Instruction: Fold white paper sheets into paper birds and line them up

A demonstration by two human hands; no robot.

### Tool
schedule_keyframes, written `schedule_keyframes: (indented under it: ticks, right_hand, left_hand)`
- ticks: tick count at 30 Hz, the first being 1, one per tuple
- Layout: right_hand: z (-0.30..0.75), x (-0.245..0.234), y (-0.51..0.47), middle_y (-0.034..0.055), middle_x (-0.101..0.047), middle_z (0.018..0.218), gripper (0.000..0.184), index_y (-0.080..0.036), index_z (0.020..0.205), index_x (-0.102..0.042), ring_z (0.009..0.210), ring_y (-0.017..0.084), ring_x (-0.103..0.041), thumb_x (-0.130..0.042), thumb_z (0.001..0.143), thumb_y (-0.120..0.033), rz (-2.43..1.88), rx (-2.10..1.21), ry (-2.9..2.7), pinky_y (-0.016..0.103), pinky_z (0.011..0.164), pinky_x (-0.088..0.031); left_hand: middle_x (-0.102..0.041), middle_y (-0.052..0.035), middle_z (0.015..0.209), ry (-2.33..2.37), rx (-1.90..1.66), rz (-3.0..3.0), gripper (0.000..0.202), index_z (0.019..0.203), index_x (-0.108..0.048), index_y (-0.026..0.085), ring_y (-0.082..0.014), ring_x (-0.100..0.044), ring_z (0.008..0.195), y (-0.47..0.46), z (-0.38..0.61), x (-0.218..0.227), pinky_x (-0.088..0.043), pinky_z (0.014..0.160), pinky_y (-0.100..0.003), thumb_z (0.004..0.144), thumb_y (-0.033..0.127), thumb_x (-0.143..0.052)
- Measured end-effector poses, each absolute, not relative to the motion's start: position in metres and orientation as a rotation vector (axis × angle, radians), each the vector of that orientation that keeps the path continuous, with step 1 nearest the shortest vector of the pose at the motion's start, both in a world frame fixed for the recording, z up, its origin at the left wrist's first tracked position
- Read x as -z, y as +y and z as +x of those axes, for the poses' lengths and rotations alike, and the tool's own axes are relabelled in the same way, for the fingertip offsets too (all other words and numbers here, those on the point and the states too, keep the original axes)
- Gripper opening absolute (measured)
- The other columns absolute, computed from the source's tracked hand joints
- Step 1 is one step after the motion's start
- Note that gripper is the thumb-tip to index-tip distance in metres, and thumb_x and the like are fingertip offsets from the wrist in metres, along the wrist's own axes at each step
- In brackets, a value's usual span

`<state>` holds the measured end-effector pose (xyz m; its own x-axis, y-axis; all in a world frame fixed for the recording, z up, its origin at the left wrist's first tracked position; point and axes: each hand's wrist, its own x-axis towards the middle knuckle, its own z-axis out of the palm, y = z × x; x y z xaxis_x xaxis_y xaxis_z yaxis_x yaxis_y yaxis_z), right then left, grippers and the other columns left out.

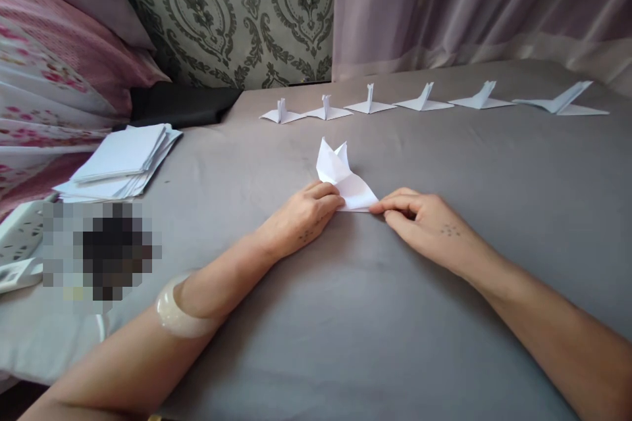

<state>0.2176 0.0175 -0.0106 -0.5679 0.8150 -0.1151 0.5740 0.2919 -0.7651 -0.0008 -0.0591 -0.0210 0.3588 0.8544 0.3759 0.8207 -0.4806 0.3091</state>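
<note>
A partly folded white paper piece lies on the grey sheet in front of me, two points sticking up at its far end. My left hand pinches its near left edge, fingers closed on the paper. From the right, my right hand presses the paper's near right corner with pinched fingertips. A pale bangle circles my left forearm.
Several finished folded paper birds stand in a row along the far side. A stack of white paper sheets lies at left, by a black cushion. A white power strip sits at far left. Curtain and patterned wall stand behind.
</note>
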Motion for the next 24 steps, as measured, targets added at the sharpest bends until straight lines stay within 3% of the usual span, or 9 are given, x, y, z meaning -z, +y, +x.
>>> schedule_keyframes:
  ticks: [3,8,12,24]
  right_hand:
    - [0.218,0.012,0.025,0.0001,-0.070,0.084,0.022,-0.025,0.092,-0.070,0.068,0.014,-0.062,-0.053,0.079,-0.026,-1.391,-1.283,-2.061,0.027,0.061,-0.045]
    - [0.213,0.013,0.028,0.0018,-0.070,0.084,0.019,-0.022,0.091,-0.068,0.075,0.014,-0.063,-0.059,0.078,-0.033,-1.349,-1.340,-1.933,0.027,0.068,-0.046]
    - [0.211,0.014,0.026,0.0007,-0.068,0.077,0.025,-0.021,0.088,-0.068,0.070,0.013,-0.060,-0.064,0.076,-0.043,-1.307,-1.298,-1.969,0.027,0.066,-0.045]
    - [0.206,0.004,0.022,0.0008,-0.071,0.077,0.031,-0.023,0.083,-0.073,0.068,0.016,-0.061,-0.059,0.078,-0.050,-1.326,-1.279,-2.124,0.026,0.058,-0.043]
  left_hand:
    - [-0.063,-0.0096,0.102,1.564,-0.767,2.540,0.024,0.100,-0.063,0.015,-0.0179,-0.059,0.096,-0.058,-0.002,0.021,-0.051,0.083,-0.030,0.097,0.017,-0.039]
    - [-0.063,-0.0101,0.101,1.555,-0.746,2.552,0.025,0.102,-0.063,0.014,-0.0182,-0.060,0.095,-0.057,-0.002,0.020,-0.050,0.082,-0.029,0.098,0.018,-0.038]
    - [-0.064,-0.0102,0.101,1.577,-0.728,2.546,0.026,0.102,-0.063,0.014,-0.0178,-0.061,0.094,-0.058,-0.001,0.018,-0.050,0.081,-0.028,0.098,0.019,-0.038]
    - [-0.065,-0.0086,0.101,1.599,-0.722,2.531,0.026,0.102,-0.063,0.016,-0.0171,-0.063,0.093,-0.057,-0.002,0.020,-0.051,0.079,-0.027,0.098,0.020,-0.037]
